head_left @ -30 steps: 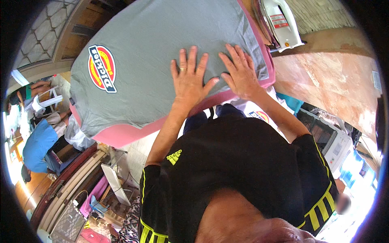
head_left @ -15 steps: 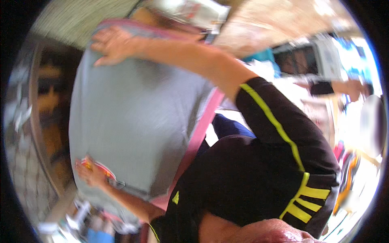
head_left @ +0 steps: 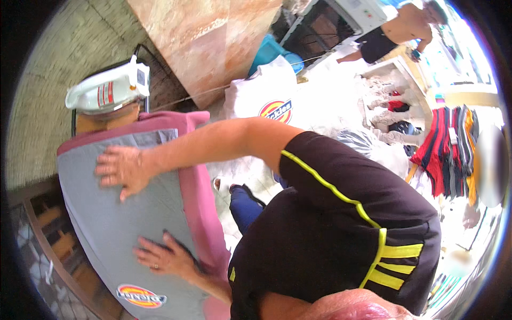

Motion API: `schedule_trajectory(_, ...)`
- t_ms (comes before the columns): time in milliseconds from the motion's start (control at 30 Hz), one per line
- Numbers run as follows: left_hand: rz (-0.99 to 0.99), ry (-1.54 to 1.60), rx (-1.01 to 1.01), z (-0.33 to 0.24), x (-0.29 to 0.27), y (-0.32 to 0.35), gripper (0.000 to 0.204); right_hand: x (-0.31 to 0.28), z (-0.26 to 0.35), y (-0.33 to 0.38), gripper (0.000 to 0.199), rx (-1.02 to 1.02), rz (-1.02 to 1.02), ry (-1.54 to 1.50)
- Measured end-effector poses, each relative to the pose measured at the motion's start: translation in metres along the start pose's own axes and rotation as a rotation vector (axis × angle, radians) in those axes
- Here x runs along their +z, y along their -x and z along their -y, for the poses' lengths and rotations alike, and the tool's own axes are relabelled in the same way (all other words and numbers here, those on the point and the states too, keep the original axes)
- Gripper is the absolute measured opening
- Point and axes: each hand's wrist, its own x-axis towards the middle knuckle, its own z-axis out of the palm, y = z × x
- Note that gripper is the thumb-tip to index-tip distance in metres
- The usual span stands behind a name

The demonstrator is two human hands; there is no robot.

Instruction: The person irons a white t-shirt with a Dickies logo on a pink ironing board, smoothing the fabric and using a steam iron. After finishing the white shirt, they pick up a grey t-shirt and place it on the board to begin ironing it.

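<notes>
A grey garment [head_left: 144, 213], probably clothing, is spread over the pink-covered ironing board [head_left: 200, 197]. My right hand [head_left: 124, 168] lies flat near its far end, fingers spread. Closer to me, my left hand [head_left: 165, 258] rests on the same cloth with its fingers apart, a ring on one of them. Neither hand grips anything. A round red and yellow logo patch [head_left: 141, 296] shows on the cloth beyond my left hand, toward the lower edge. Past the board's far end, a white clothes iron [head_left: 109, 90] sits on a stand.
A marbled tan panel [head_left: 205, 42] stands beyond the iron. White sacks [head_left: 261, 93] lie to the right of the board. Striped garments [head_left: 445, 152] hang farther right, and another person [head_left: 397, 32] is in the upper right. A dark wooden rack [head_left: 64, 240] stands along the left.
My view has shifted, and the iron shows more fully. The cloth has slid toward me, its logo patch now lower. My left hand is off the patch, and my right hand no longer nears the far edge.
</notes>
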Motion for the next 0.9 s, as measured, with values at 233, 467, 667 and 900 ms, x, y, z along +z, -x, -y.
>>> schedule_trajectory(233, -0.067, 0.139, 0.172, -0.074, -0.007, 0.033, 0.07, -0.059, -0.027, 0.066, 0.071, 0.177, 0.124, 0.133)
schedule_trajectory(467, 0.072, 0.254, -0.096, -0.019, -0.015, 0.03, 0.071, -0.096, -0.018, 0.104, 0.069, 0.087, 0.176, -0.033)
schedule_trajectory(667, 0.064, 0.174, -0.353, 0.071, 0.021, -0.075, 0.08, -0.104, -0.016, 0.105, 0.073, 0.135, 0.191, -0.033)
schedule_trajectory(900, -0.086, 0.262, 0.097, 0.026, 0.046, -0.21, 0.079, -0.055, 0.005, 0.047, 0.077, -0.073, 0.242, -0.092)
